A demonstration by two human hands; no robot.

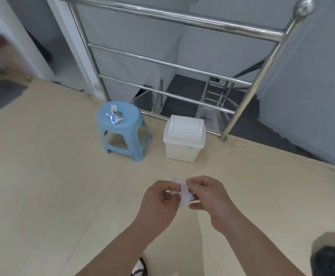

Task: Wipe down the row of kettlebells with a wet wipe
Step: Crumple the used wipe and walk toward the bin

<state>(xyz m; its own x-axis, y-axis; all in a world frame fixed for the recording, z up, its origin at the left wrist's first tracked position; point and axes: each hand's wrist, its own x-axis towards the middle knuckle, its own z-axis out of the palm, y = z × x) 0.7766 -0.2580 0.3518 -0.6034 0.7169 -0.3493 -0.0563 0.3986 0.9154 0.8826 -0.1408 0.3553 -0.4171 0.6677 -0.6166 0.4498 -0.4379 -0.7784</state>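
1. Low centre of the frame: left hand (160, 198) and right hand (205, 194) both pinch a white wipe (183, 196) between them, seemingly crumpled; it is blurred.
2. Above centre: blue stool (120, 128) bearing a torn packet (115, 117), white bin (184, 138) beside it, steel railing (172, 65) behind.

I pinch a crumpled white wet wipe (182, 193) between my left hand (159, 198) and my right hand (207, 194) above the beige floor (43, 176). Ahead stand a blue stool (120, 128) bearing a torn wipe packet (115, 117) and, beside it, a white lidded bin (183, 138) by the steel railing (172, 16).
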